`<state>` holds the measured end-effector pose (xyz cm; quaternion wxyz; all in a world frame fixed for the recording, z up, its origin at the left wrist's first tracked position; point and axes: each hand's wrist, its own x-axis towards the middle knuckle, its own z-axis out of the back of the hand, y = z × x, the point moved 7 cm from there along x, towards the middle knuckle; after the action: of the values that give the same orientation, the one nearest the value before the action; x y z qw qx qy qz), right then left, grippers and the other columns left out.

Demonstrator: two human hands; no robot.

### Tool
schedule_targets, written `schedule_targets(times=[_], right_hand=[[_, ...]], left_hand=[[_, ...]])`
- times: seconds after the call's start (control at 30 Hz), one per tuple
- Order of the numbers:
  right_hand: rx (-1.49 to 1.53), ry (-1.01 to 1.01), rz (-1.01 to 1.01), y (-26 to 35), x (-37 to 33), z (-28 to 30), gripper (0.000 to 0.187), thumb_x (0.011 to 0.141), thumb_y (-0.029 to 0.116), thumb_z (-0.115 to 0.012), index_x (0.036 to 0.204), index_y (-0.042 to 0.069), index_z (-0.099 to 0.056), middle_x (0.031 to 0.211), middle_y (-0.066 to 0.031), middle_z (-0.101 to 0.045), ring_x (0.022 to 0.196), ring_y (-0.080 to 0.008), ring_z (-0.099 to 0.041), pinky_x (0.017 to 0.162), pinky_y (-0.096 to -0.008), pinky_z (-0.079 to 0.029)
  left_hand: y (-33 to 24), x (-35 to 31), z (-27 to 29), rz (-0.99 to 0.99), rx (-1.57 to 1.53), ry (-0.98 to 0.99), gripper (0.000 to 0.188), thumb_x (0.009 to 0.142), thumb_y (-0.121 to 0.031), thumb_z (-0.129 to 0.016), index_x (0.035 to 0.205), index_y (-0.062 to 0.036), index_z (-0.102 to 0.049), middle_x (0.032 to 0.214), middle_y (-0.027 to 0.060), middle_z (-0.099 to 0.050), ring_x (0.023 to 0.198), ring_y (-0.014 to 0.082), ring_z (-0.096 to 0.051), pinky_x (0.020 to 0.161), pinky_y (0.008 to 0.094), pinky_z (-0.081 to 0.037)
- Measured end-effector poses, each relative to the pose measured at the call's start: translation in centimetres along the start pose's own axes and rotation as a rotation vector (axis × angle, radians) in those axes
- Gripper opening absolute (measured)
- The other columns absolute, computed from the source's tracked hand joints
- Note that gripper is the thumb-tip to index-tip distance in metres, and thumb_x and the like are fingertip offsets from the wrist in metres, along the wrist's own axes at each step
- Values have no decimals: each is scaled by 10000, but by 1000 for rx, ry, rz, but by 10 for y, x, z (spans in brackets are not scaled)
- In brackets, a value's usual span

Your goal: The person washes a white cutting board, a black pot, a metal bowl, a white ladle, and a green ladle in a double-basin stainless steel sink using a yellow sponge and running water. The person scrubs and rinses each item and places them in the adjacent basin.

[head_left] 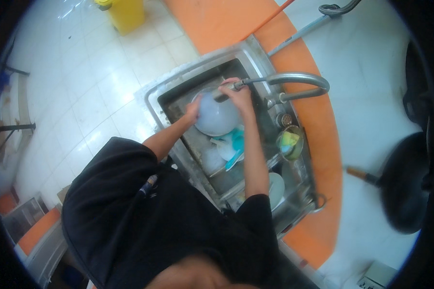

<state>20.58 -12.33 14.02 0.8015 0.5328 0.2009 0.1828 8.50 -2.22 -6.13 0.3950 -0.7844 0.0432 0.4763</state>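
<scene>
Over the basin of a steel sink [154,103], my left hand [193,110] grips the left edge of a round, whitish bowl [218,115]. My right hand [240,94] is closed around the metal spout head of the faucet [301,79], right above the bowl's upper right side. Whether water is running I cannot tell. Below the bowl, a teal utensil [235,159] and white dishware [224,150] lie in the basin beside a patch of suds [211,160].
A container with a yellow-green sponge [289,140] stands on the sink's right ledge. A pale plate [276,189] sits in the lower right section. The orange counter [318,144] borders the sink. A black wok [405,183] is at far right, a yellow bin [125,17] at upper left.
</scene>
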Motion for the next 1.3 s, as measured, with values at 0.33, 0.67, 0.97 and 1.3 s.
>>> schedule_targets(times=[0.33,0.67,0.97,1.3], right_hand=[[-169,166,-174,-8,-18,27,222,660,142,-736,847,68,-642,759,-34,-618,730,-141,-584,667,-275,-466],[-198,163,-359,-41,-50,38,428,651,308,-773,984,79,-631,919,-62,-648,866,-179,-604,762,-302,-464],[-186,-43,-75,-29,-36,23,402,688,299,-767,989,100,-591,921,-49,-618,851,-170,-589,763,-301,-466],[-482,-11,-88,-39,-17,54,486,569,309,-807,961,81,-631,940,-140,-597,926,-266,-594,803,-365,-464]], left_hand=[[-50,-62,-85,-856,1026,504,382,726,-318,-724,621,-12,-522,556,35,-487,522,142,-472,504,305,-370],[-18,-161,-74,-1755,1565,1158,199,632,-148,-646,826,-136,-604,816,3,-508,862,174,-500,774,360,-343],[-28,-162,-64,-1794,1579,1133,269,583,-163,-656,841,-129,-588,812,-3,-488,855,168,-490,767,347,-344],[-39,-171,-47,-1570,1264,1147,137,782,-176,-636,792,-78,-541,765,58,-426,817,215,-459,745,369,-289]])
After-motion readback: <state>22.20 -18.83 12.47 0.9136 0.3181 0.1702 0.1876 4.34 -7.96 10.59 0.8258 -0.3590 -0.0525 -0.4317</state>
